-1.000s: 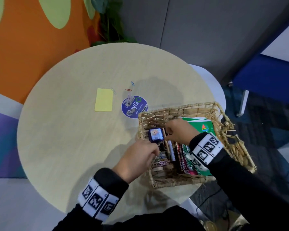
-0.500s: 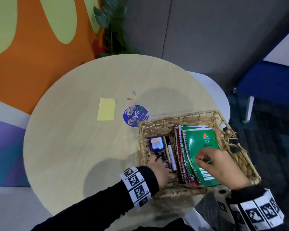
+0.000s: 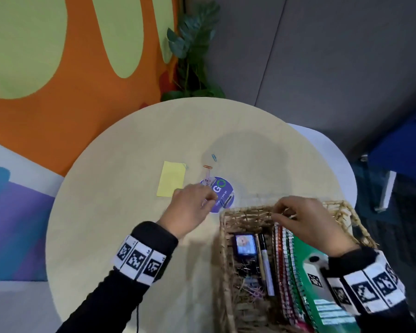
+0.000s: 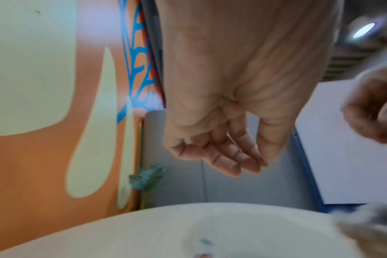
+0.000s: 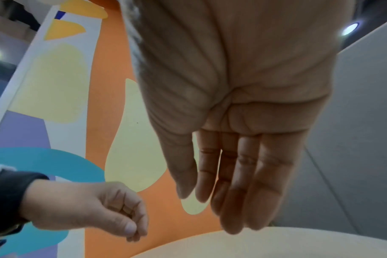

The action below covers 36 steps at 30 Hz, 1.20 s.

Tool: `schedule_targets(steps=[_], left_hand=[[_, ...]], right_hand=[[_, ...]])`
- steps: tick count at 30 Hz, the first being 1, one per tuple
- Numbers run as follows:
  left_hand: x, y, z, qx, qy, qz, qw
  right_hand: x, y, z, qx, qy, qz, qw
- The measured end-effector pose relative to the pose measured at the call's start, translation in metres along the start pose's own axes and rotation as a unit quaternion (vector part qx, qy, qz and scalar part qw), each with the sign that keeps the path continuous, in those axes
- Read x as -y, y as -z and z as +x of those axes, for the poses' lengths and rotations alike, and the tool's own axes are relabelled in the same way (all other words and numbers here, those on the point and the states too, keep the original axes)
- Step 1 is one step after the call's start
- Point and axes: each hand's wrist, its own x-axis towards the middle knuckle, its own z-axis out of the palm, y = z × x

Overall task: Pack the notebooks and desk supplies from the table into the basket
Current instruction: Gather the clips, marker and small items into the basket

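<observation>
- Worktop (image 3: 120, 236): we record a round, pale wood-grain top, with a wicker basket (image 3: 228, 272) at its near right edge.
- Basket contents, left part: a small dark device with a lit picture screen (image 3: 245, 243) at the far end; a black-and-white marker (image 3: 266, 267) lying lengthwise just right of it; black binder clips (image 3: 246, 270) and pink paper clips (image 3: 256, 292) nearer us.
- Basket contents, right part: spiral notebooks (image 3: 285, 272) standing on edge in a row, the green-covered one (image 3: 308, 284) rightmost.
- Left on the worktop, far and left of the basket: a yellow sticky-note pad (image 3: 171, 178); a round purple sticker (image 3: 222, 191) just beside the basket's far left corner, with a dark clip on its near edge; an orange paper clip (image 3: 207, 166) and a blue paper clip (image 3: 214, 157) farther off.
- Left hand (image 3: 190, 207): we note it over the near left edge of the purple sticker, fingers loosely curled; the left wrist view shows this grip relaxed and holding nothing.
- Right hand (image 3: 308, 222): over the far end of the basket, above the notebook tops; the right wrist view shows the fingers (image 5: 236, 174) straight and together, the grip empty.
- Surroundings: an orange and green wall, a leafy plant (image 3: 192, 51), grey panels.
</observation>
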Motion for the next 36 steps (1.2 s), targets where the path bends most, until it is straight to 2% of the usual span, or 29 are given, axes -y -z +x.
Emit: schedule_targets(steps=[5,8,12,16,20,23,30,32,36], left_hand=[[0.075,0.004,0.055,-0.085,0.104,0.0,0.991],[0.102,-0.004,0.084,-0.085,0.143,-0.003,0.986],[0.122,-0.016,0.11,-0.085,0.167,-0.014,0.982],[0.137,-0.022,0.124,-0.087,0.165,-0.026,0.982],[0.149,-0.021,0.133,-0.075,0.147,-0.014,0.986],[0.154,-0.02,0.143,-0.037,0.118,0.005,0.992],[0.164,-0.029,0.172,0.067,-0.005,0.092,0.993],[0.17,-0.032,0.179,0.072,-0.043,0.11,0.99],[0.173,-0.035,0.189,0.082,-0.105,0.146,0.98]], right_hand=[[0.026,0.001,0.11,0.007,0.049,-0.031,0.998],[0.037,-0.025,0.183,0.044,0.053,-0.063,0.996],[0.042,-0.076,0.255,0.095,0.035,-0.11,0.989],[0.035,-0.113,0.291,0.141,0.006,-0.16,0.977],[0.028,-0.128,0.308,0.144,-0.011,-0.171,0.975],[0.025,-0.127,0.316,0.153,-0.006,-0.174,0.973],[0.033,-0.107,0.304,0.189,0.013,-0.174,0.966],[0.036,-0.088,0.288,0.169,0.028,-0.151,0.974],[0.035,-0.037,0.236,0.084,0.067,-0.1,0.989]])
